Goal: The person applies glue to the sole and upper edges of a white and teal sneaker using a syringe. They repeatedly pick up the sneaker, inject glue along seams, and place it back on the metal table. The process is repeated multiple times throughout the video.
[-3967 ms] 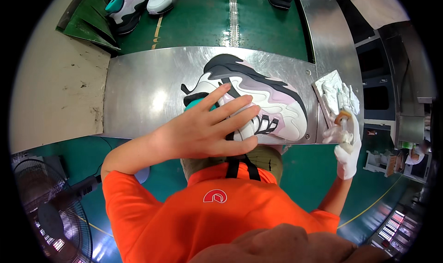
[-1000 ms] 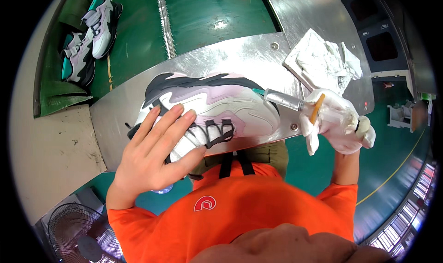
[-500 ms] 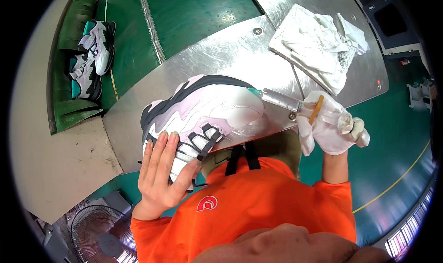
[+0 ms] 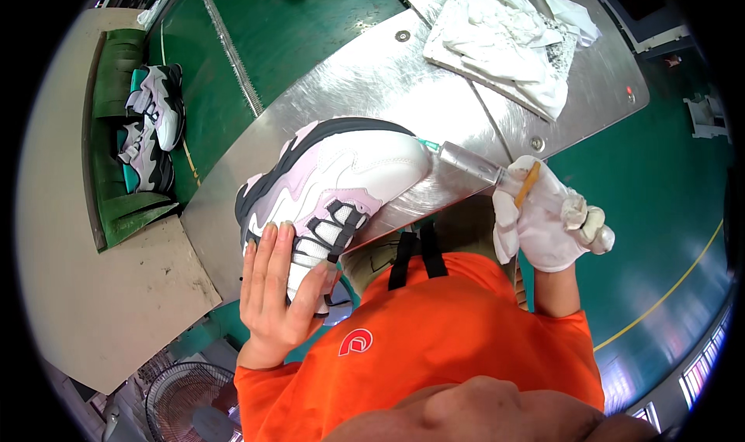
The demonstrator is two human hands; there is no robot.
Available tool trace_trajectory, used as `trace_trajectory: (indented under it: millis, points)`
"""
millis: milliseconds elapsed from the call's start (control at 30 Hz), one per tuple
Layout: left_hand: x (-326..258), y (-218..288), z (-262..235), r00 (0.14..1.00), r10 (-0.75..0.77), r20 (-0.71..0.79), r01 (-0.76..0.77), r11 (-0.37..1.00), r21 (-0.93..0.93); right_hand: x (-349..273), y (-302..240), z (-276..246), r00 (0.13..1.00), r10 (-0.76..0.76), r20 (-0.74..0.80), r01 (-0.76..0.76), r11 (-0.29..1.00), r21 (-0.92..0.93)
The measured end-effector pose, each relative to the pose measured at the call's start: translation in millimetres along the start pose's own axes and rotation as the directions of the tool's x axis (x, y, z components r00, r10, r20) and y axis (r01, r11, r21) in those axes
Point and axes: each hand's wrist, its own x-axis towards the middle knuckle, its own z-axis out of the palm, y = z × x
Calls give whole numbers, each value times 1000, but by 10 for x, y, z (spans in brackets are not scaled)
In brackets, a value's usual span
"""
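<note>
A white, pink and black sneaker (image 4: pixel 341 170) lies on its side on the metal worktop, toe to the right and sole edge facing away from me. Bare, my left hand (image 4: pixel 275 294) grips it round the tongue and collar, fingers on the side and thumb by the laces. My right hand (image 4: pixel 547 217), in a white glove, is closed round a clear syringe (image 4: pixel 469 164) with a green tip. That tip meets or nearly meets the seam between sole and upper at the toe. An orange-brown band or flange shows at my gloved fingers.
Crumpled white cloths (image 4: pixel 504 42) lie on a board at the far right of the metal worktop (image 4: pixel 365 77). Two similar sneakers (image 4: pixel 151 128) sit at the left on a green belt with a raised flap. A fan (image 4: pixel 190 407) stands at lower left.
The syringe tip has shifted slightly along the toe seam, and the sneaker appears turned a little. The whole view has also shifted. Both hands keep their holds.
</note>
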Motion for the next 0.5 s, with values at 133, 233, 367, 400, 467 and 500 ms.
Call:
trace_trajectory:
  millis: [133,233,367,400,467,500]
  points:
    - [14,25,14,1000,-16,-19,16,999,43,-73,55,35,998,-55,-30,54,998,-22]
    - [-9,12,41,999,3,-45,-1,999,44,-106,74,85,994,-81,-72,76,995,-66]
    - [-20,21,63,997,16,-74,-13,999,44,-115,80,227,988,-100,-115,82,985,-149]
    - [-18,23,65,997,14,-77,-10,999,49,-114,87,271,987,-101,-128,79,983,-168]
    - [-7,16,72,997,7,-81,-3,998,60,-120,84,366,984,-95,-151,57,970,-238]
    - [-1,18,70,997,10,-83,-6,998,55,-119,76,399,983,-84,-165,33,958,-286]
